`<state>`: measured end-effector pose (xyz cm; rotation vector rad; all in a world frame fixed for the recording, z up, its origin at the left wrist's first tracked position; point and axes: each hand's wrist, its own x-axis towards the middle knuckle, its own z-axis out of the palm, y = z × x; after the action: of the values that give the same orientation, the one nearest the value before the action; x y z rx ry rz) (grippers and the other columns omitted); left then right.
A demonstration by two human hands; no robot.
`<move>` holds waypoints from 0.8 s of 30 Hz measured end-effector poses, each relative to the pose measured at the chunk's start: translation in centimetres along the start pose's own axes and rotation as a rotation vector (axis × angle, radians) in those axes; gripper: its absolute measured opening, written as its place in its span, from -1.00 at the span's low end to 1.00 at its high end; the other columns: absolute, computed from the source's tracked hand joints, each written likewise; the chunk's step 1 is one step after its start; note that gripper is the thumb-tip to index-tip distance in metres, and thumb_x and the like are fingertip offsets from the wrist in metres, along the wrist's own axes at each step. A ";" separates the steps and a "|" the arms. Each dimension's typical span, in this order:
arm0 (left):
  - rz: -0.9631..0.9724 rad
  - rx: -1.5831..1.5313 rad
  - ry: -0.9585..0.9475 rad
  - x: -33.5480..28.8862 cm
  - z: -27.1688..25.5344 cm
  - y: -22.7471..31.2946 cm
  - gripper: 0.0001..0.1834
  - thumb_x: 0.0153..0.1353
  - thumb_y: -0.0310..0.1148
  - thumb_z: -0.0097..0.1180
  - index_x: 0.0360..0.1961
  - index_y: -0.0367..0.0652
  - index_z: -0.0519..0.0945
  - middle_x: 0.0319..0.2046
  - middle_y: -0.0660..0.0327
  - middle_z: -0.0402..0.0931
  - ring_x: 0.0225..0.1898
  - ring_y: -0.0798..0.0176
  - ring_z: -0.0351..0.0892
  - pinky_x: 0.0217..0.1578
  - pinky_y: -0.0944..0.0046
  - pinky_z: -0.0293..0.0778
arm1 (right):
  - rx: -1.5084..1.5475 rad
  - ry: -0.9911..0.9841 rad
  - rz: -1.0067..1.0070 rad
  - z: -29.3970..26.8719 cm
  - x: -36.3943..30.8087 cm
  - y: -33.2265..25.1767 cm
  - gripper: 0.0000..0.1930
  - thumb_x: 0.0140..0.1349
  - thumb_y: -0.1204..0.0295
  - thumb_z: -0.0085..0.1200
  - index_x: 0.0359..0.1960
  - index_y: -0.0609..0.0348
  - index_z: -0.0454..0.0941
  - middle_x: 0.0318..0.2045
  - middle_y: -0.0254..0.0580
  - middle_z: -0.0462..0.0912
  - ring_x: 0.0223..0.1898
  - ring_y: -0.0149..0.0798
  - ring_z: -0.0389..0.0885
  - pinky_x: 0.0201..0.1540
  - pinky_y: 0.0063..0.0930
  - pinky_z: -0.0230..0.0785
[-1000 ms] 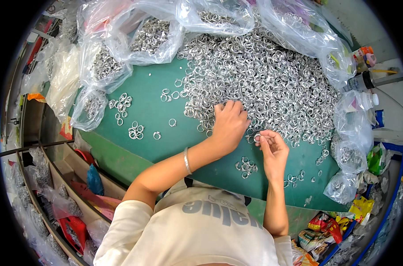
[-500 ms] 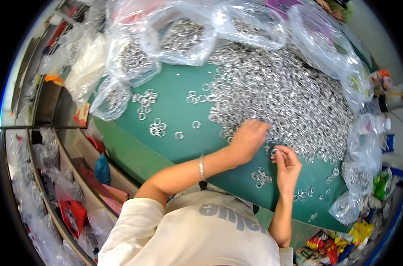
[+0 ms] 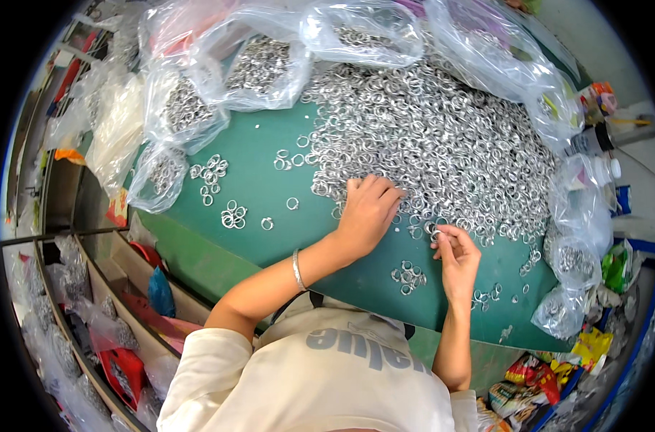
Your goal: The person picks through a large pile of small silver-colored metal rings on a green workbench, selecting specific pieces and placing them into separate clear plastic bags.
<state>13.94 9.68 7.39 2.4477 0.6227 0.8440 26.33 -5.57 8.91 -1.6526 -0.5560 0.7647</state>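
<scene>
A broad heap of silvery metal rings (image 3: 442,137) covers much of the green table (image 3: 270,209). At the heap's near left edge lies my left hand (image 3: 370,212), palm down. Its fingers are bent slightly apart and touch the rings; the fingertips partly hide among them. My right hand (image 3: 458,263) is to the right, closed in a pinch of thumb and fingers on a single ring (image 3: 435,235) just off the heap's near edge. Between my hands and my body sits a small cluster of rings (image 3: 408,277).
Open clear plastic bags (image 3: 259,68) of rings line the table's far side. More small ring groups (image 3: 211,173) lie at left, with others (image 3: 486,296) at right. A compartmented drawer (image 3: 104,288) stands at left. Colourful snack packets (image 3: 532,378) lie at the lower right.
The view has shifted, so the table's things sit further left. My left hand has turned and its fingers have spread over the heap's edge, further from my right hand, which keeps its pinch.
</scene>
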 end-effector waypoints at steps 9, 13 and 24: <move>0.063 0.105 -0.108 1.5 1.8 0.9 -0.82 0.02 -0.49 0.23 -0.30 -0.13 0.58 -0.30 0.30 0.45 -0.23 0.23 0.39 -0.18 0.17 0.15 | -0.136 0.028 -0.026 -0.6 0.0 0.2 -0.86 0.24 0.68 0.02 -0.19 0.33 0.57 -0.39 -0.30 0.55 -0.46 -0.53 0.54 -0.50 -0.71 0.35; -0.235 -0.311 -0.108 1.1 -1.1 1.6 -0.85 0.12 -0.61 0.12 -0.27 -0.19 0.56 -0.26 0.26 0.53 -0.27 0.33 0.54 -0.29 0.27 0.38 | -0.066 -0.026 0.017 -1.2 -0.4 0.2 -0.85 0.25 0.67 0.02 -0.17 0.33 0.57 -0.40 -0.29 0.61 -0.45 -0.52 0.54 -0.47 -0.71 0.35; -1.026 -1.568 -0.524 -3.1 -4.5 1.0 -0.71 0.27 -0.57 -0.11 -0.01 -0.31 0.50 -0.14 0.13 0.53 -0.13 0.33 0.53 -0.19 0.32 0.53 | -0.261 -0.067 -0.250 2.4 -1.0 -2.8 -0.88 0.12 0.65 0.14 -0.29 0.28 0.63 -0.37 -0.25 0.59 -0.53 -0.51 0.42 -0.53 -0.64 0.23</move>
<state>9.01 8.50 9.71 0.6470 0.5342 0.0467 24.04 -4.07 11.54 -1.7573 -0.9226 0.5826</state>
